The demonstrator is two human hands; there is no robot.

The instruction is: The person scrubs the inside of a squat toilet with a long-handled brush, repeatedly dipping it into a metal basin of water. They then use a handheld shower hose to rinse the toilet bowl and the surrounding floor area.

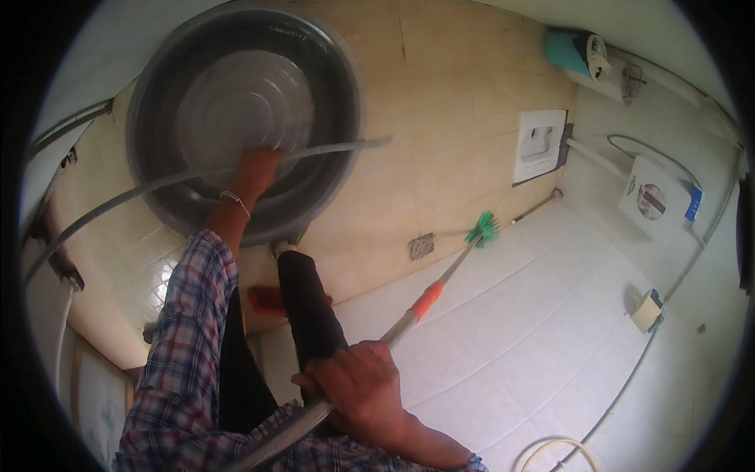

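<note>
My left hand (pixel 258 170) is over a large grey basin (pixel 141 118), closed around a ribbed grey hose (pixel 330 147). The hose crosses the basin, its free end past the rim at the right. Low in the view, my right hand (pixel 360 389) grips the metal pole of a long-handled brush (pixel 402 327). An orange band sits partway along the pole, and green bristles (pixel 485 229) form its far end, close to where the floor meets the white wall. The basin's inside looks wet; whether it holds water I cannot tell.
A squat toilet (pixel 538 144) is set in the tiled floor (pixel 436 118) at the right. A floor drain (pixel 421 246) lies left of the bristles. White tiled wall (pixel 501 330) runs along the lower right, and a white cistern (pixel 652 197) hangs beyond the toilet. A red object (pixel 265 301) is by my legs.
</note>
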